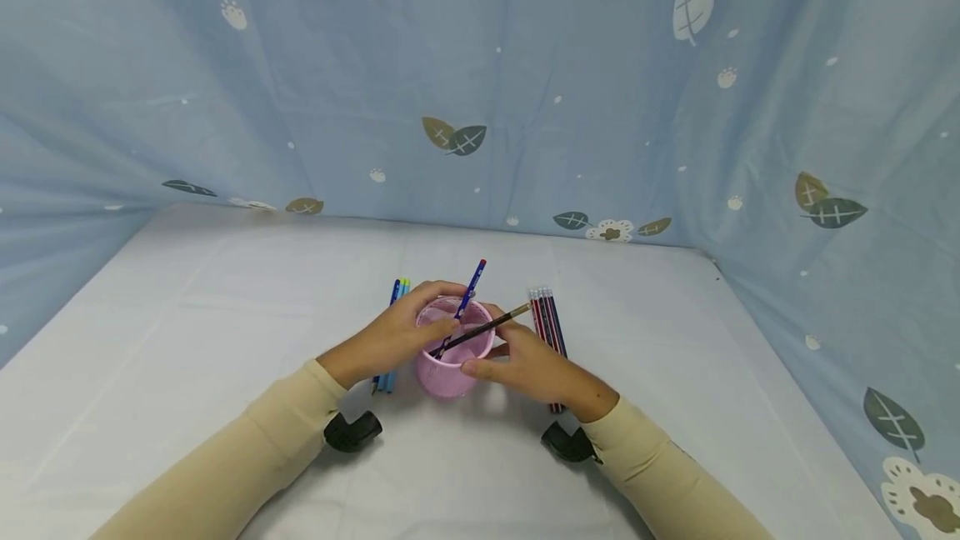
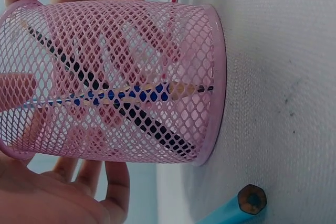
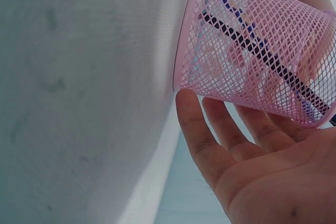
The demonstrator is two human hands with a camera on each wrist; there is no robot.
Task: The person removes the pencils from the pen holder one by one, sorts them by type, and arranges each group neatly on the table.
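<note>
A pink mesh pen holder stands upright between the two hands, at or just above the white tabletop. Around its left and far side the left hand grips the rim, the thumb reaching over the opening. The right hand holds the other side, thumb at the near rim and fingers behind the mesh. Two slim things cross inside: a blue pencil, point down with a red upper end, and a black stick with a tan upper end. Through the mesh, the left wrist view shows the pencil's sharpened tip near the base.
Light and dark blue pencils lie left of the holder, partly under the left hand. Several dark striped pencils lie to the right, partly behind the right hand. A patterned blue curtain borders the white table.
</note>
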